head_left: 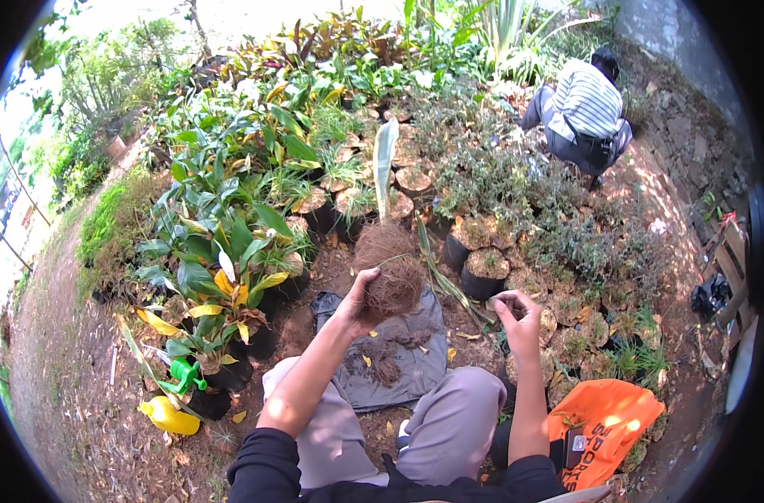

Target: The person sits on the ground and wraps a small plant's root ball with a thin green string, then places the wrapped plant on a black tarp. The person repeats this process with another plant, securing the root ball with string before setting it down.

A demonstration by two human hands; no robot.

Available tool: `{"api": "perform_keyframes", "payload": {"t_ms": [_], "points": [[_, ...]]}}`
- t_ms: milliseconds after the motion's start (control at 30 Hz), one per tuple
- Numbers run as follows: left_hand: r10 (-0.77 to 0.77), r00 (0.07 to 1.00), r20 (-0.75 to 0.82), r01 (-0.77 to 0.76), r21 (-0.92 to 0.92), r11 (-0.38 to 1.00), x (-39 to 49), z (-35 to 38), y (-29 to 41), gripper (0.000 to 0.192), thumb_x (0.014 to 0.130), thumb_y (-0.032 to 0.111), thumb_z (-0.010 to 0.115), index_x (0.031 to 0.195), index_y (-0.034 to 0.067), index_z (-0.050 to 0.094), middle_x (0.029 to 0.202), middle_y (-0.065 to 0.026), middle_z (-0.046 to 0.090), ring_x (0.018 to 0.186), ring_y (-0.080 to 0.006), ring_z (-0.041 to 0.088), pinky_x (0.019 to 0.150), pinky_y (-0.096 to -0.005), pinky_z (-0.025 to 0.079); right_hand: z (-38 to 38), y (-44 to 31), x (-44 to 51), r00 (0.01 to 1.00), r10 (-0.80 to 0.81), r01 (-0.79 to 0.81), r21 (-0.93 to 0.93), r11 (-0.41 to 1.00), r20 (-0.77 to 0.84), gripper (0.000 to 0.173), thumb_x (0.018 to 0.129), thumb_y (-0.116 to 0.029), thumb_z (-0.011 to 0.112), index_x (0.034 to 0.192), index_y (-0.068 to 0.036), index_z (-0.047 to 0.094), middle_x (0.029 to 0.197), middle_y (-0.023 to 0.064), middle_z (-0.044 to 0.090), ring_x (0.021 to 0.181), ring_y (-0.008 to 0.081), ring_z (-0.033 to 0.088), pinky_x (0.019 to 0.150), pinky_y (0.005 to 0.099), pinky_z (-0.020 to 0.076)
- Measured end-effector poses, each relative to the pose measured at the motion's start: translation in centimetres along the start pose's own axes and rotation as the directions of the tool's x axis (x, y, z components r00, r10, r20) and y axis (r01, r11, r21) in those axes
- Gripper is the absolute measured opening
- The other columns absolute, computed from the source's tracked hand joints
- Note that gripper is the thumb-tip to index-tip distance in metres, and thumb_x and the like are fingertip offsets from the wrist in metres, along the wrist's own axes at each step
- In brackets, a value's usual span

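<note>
My left hand (pixel 355 305) grips a ball of brown fibre (pixel 391 276) from its left side and underneath. A thin green strand (pixel 394 258) crosses the ball's surface. Out of its top stands one upright, pale-edged leaf (pixel 384 163), like that of a snake plant. To the right, apart from the ball, my right hand (pixel 519 317) pinches a small thin thing between thumb and forefinger; what it is stays too small to tell. Below the ball, a grey plastic sheet (pixel 413 371) lies on the ground between my knees, with loose brown fibre (pixel 385 368) on it.
Potted leafy plants (pixel 212 251) crowd the left; black grow bags (pixel 484 270) stand ahead and right. Long cut leaves (pixel 445 276) lie near my right hand. A yellow spray bottle (pixel 168 415) with a green head lies left. An orange bag (pixel 602 421) holds a phone (pixel 572 446). Another person (pixel 583 113) squats far right.
</note>
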State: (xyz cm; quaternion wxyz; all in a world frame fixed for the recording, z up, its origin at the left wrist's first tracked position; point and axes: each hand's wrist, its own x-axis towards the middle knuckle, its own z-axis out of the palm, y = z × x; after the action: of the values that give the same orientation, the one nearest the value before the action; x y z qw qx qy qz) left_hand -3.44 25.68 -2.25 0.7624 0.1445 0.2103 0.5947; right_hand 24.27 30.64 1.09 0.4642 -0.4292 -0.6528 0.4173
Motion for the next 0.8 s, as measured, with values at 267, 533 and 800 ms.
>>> {"api": "perform_keyframes", "payload": {"t_ms": [267, 533, 800], "points": [[0.324, 0.936, -0.141, -0.311, 0.104, 0.945, -3.0, -0.3, 1.4, 0.051, 0.085, 0.035, 0.050, 0.121, -0.001, 0.047, 0.117, -0.0137, 0.056, 0.106, -0.0263, 0.054, 0.098, -0.0391, 0.038, 10.7, -5.2, -0.1, 0.900, -0.197, 0.315, -0.270, 0.910, 0.389, 0.014, 0.076, -0.008, 0.060, 0.085, 0.002, 0.056, 0.107, 0.0204, 0.058, 0.098, 0.0382, 0.055, 0.083, 0.0374, 0.0442], [0.332, 0.941, -0.070, -0.317, 0.167, 0.934, -3.0, -2.1, 0.6, 0.062, 0.085, 0.052, 0.045, 0.124, 0.004, 0.045, 0.115, -0.0159, 0.056, 0.109, -0.0296, 0.053, 0.096, -0.0425, 0.039, 15.4, -5.3, -2.4, 0.899, -0.267, 0.328, -0.128, 0.936, 0.346, 0.012, 0.076, -0.001, 0.058, 0.086, 0.003, 0.054, 0.095, 0.0221, 0.058, 0.099, 0.0397, 0.054, 0.084, 0.0396, 0.0440], [0.363, 0.929, -0.072, -0.356, 0.095, 0.930, -2.7, -1.6, -0.3, 0.056, 0.088, 0.043, 0.048, 0.123, 0.001, 0.045, 0.114, -0.0171, 0.057, 0.105, -0.0289, 0.055, 0.096, -0.0419, 0.040, 15.1, -4.1, -3.0, 0.878, -0.307, 0.395, -0.195, 0.898, 0.367, 0.013, 0.076, -0.001, 0.059, 0.088, 0.001, 0.056, 0.096, 0.0188, 0.060, 0.085, 0.0381, 0.058, 0.072, 0.0382, 0.0469]]}}
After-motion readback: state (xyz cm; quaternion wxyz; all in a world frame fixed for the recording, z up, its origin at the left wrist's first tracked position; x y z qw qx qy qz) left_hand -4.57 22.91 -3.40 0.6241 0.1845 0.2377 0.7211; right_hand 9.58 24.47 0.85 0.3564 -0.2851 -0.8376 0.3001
